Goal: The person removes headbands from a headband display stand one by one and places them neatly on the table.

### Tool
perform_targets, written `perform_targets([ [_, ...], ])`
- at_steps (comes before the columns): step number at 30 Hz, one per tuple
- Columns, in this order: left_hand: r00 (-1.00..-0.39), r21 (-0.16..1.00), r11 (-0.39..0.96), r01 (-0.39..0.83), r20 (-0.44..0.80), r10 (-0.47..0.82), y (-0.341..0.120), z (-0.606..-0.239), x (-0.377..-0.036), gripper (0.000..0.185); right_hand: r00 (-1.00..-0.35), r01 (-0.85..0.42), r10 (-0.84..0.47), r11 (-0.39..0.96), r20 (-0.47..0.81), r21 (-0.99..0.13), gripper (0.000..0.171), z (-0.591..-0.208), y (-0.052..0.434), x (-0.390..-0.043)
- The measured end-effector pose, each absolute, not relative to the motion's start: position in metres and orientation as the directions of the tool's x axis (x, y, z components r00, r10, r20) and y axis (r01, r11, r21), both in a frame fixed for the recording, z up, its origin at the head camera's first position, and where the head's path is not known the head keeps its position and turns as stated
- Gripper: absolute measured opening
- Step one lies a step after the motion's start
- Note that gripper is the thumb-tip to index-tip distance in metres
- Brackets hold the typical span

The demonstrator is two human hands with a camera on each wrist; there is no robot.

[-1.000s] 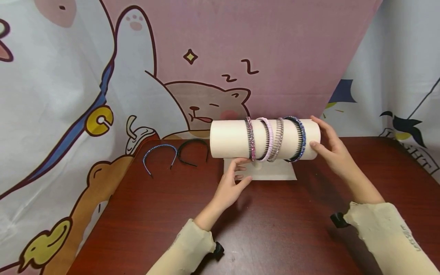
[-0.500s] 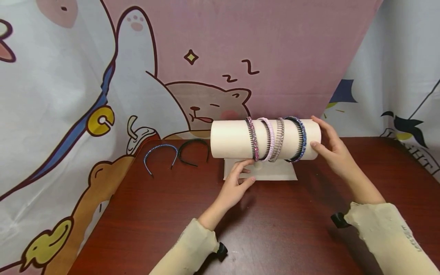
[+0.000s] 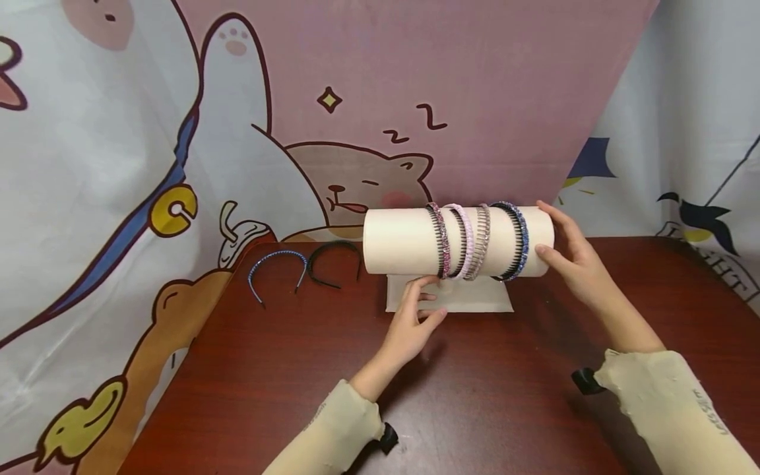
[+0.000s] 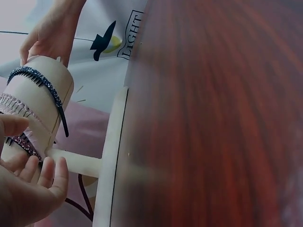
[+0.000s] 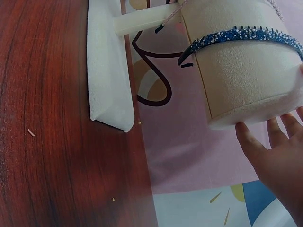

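A cream headband display stand [image 3: 394, 241] has a horizontal roll on a post and flat base [image 5: 109, 71]. Around the roll sit a dark pink glitter headband [image 3: 443, 241], a pale pink headband [image 3: 467, 244], a silvery beige headband [image 3: 481, 241] and a blue glitter headband [image 3: 522, 241]. Under the roll, my left hand [image 3: 410, 326] touches the lower end of the dark pink headband with a fingertip, its thumb held apart. My right hand [image 3: 572, 257] holds the roll's right end, thumb in front; in the right wrist view its fingertips meet that end.
A thin blue headband [image 3: 279, 254] and a black headband [image 3: 323, 247] lie on the dark red wooden table [image 3: 267, 369], left of the stand. A cartoon-printed cloth [image 3: 505, 99] hangs behind the table's back edge.
The dark pink headband has shifted right along the roll, towards the pale pink one, with my left hand moving right alongside it. My right hand stays on the roll's end.
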State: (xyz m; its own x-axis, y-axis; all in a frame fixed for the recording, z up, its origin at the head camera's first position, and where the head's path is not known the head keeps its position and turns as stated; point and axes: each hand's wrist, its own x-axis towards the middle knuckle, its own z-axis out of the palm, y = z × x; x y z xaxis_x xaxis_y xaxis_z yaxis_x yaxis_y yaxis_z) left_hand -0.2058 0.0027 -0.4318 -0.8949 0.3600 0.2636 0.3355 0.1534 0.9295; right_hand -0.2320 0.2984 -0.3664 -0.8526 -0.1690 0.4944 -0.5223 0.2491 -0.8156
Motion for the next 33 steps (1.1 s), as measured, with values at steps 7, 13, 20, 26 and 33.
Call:
perform_targets([
  [7,-0.874,0.882,0.249,0.399,0.284,0.394,0.001,-0.430,-0.208,0.052,-0.853,-0.523,-0.167,0.268,0.495,-0.809,0.066,-0.366,0.297,-0.232],
  [13,-0.857,0.826,0.341,0.448,0.288,0.428,0.001,-0.425,-0.208,0.052,-0.855,-0.519,-0.166,0.288,0.492,-0.805,0.066,-0.366,0.297,-0.231],
  [20,-0.848,0.785,0.395,0.477,0.292,0.443,-0.001,-0.425,-0.206,0.051,-0.852,-0.523,-0.166,0.272,0.496,-0.808,0.067,-0.365,0.298,-0.231],
  [26,-0.831,0.770,0.379,0.513,0.336,0.442,0.000,-0.421,-0.209,0.053,-0.852,-0.524,-0.161,0.275,0.499,-0.806,0.067,-0.366,0.298,-0.231],
  [33,-0.827,0.738,0.408,0.537,0.365,0.429,-0.002,-0.418,-0.210,0.044,-0.849,-0.529,-0.165,0.266,0.502,-0.806,0.067,-0.367,0.299,-0.231],
])
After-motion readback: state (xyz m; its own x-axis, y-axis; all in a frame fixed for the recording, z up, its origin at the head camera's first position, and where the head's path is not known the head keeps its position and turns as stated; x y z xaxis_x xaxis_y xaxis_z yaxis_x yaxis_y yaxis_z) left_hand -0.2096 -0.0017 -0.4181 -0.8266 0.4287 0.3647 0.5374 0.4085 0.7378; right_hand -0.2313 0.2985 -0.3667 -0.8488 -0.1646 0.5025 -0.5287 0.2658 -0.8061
